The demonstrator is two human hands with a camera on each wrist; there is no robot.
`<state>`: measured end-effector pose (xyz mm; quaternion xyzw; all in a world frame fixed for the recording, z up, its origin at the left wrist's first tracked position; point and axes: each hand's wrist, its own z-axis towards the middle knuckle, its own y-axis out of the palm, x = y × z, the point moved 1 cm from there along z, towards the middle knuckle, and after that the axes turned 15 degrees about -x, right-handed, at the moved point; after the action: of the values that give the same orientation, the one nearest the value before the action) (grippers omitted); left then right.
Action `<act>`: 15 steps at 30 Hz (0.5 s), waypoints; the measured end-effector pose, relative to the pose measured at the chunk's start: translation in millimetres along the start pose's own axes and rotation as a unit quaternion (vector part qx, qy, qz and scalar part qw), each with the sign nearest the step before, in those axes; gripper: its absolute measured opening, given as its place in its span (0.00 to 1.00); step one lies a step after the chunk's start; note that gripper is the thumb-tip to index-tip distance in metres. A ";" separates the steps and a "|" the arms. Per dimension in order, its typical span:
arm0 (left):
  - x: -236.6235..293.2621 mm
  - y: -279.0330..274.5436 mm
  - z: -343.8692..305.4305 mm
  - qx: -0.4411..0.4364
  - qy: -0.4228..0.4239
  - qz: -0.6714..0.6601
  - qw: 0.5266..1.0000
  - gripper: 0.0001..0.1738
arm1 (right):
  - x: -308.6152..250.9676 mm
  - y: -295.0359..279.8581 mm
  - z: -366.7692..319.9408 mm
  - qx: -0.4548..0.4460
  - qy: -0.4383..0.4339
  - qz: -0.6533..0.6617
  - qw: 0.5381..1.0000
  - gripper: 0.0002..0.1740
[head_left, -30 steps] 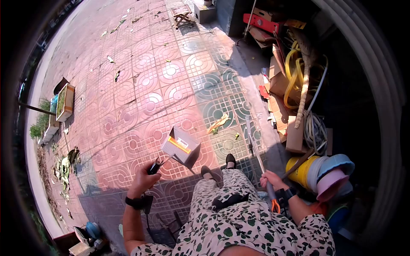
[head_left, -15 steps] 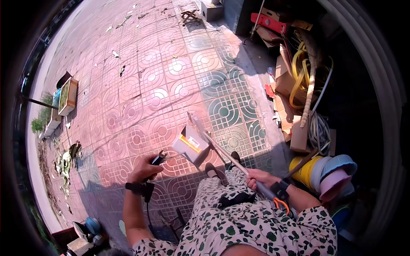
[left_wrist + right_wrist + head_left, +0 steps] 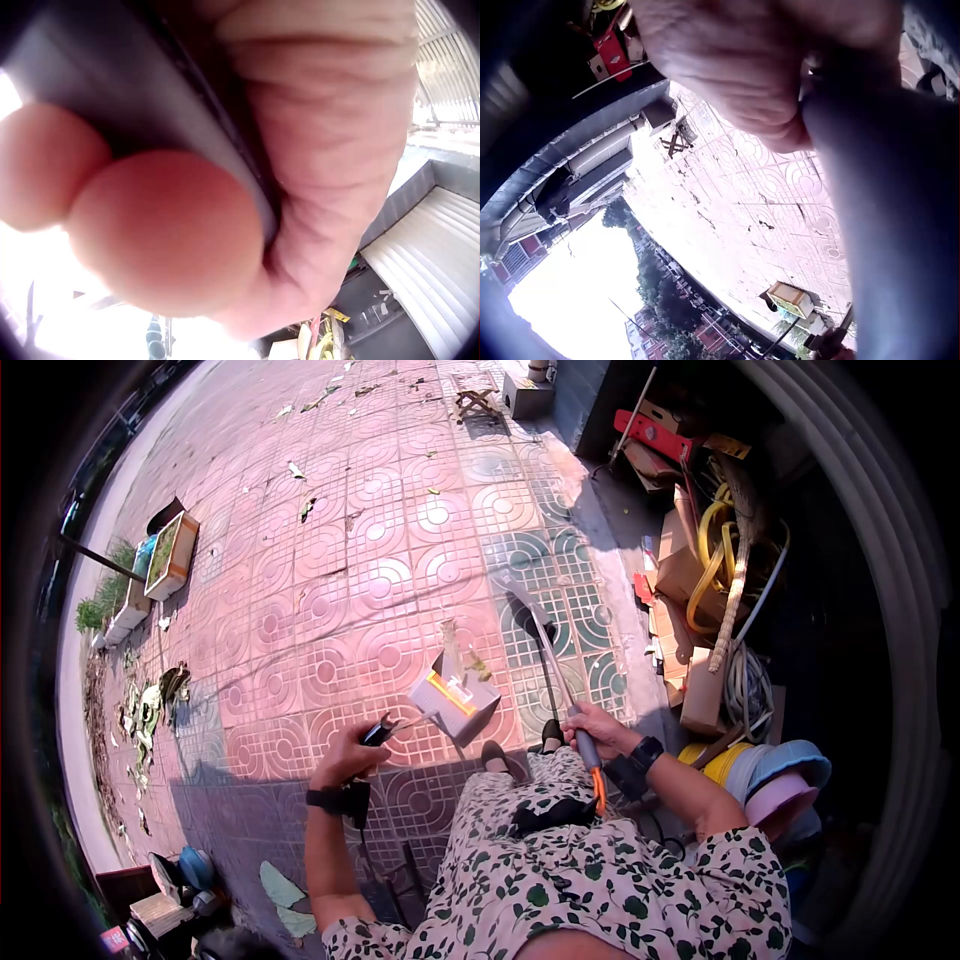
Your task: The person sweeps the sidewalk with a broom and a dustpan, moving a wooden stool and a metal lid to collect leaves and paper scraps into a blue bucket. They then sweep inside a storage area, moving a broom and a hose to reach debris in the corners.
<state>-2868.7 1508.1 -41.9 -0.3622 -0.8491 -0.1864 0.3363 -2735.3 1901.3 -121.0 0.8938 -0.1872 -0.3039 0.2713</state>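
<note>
My left hand (image 3: 349,751) grips the black handle (image 3: 378,733) of a box-like dustpan (image 3: 455,705). A thin metal rod joins that handle to the grey box, which has an orange stripe and stands on the paving. In the left wrist view, curled fingers (image 3: 165,232) wrap the dark handle. Withered leaves (image 3: 478,666) lie by the box's far edge. With my right hand (image 3: 600,732) I hold a long-handled sweeping tool with a grey grip (image 3: 587,745) and an orange loop (image 3: 599,788). Its pale head (image 3: 515,588) is ahead, beyond the box; its exact kind I cannot tell.
At right, cardboard (image 3: 705,685), a yellow hose (image 3: 708,550) and stacked basins (image 3: 790,768) crowd a dark doorway. Planter boxes (image 3: 172,555) and leaf scraps (image 3: 150,705) lie at left. A folding stool (image 3: 478,402) stands ahead on the tiled paving (image 3: 330,620).
The tool's head swung left toward the dustpan, then moved back right and forward. Withered leaves shifted from the green tiles to beside the box. My left hand keeps its hold.
</note>
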 end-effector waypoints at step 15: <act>5.2 -4.0 0.7 -0.016 0.006 -0.010 1.000 0.25 | 50.4 -31.8 -112.1 0.165 0.145 -0.427 0.877 0.45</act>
<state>-2874.7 1508.4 -39.1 -0.3577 -0.8477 -0.2058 0.3332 -2620.1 1942.7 -87.5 0.9528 0.2063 -0.2223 -0.0122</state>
